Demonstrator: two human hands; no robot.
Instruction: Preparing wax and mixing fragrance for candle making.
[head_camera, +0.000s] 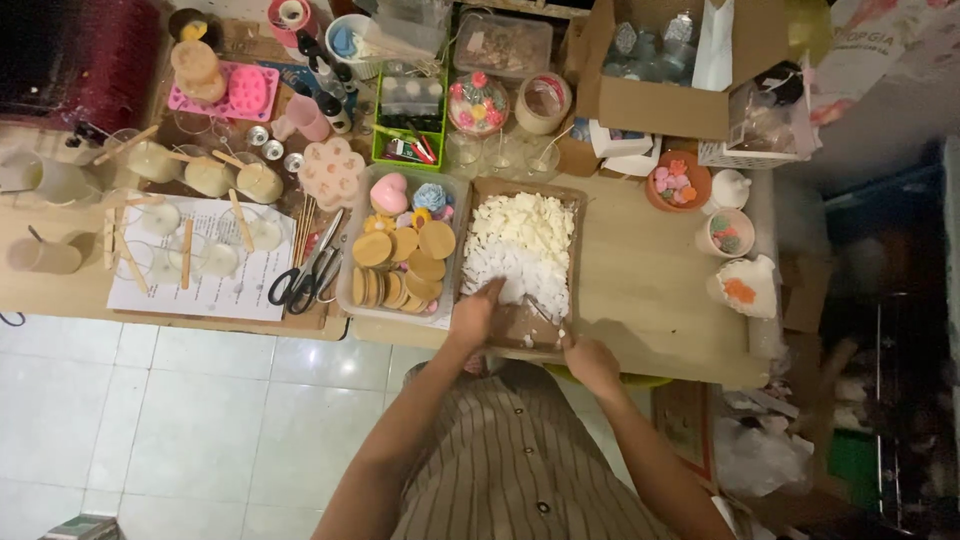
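Observation:
A brown rectangular tray (574, 215) holds a heap of white wax chunks (522, 245) on a wooden table. My left hand (474, 312) lies in the tray's near left corner, fingers curled against the edge of the white heap; whether it grips anything is hidden. My right hand (592, 362) rests on the tray's near right corner at the table edge, fingers closed over the rim. A thin dark tool (537, 307) lies in the tray between my hands. My striped sleeves and torso fill the bottom of the view.
A clear tray (357, 305) of tan wax discs sits left of the brown tray, black scissors (303, 280) beside it. Glass candle jars with wooden sticks (185, 250) stand on paper at left. Pink moulds, a green bin, a cardboard box (660, 105) and small cups line the back.

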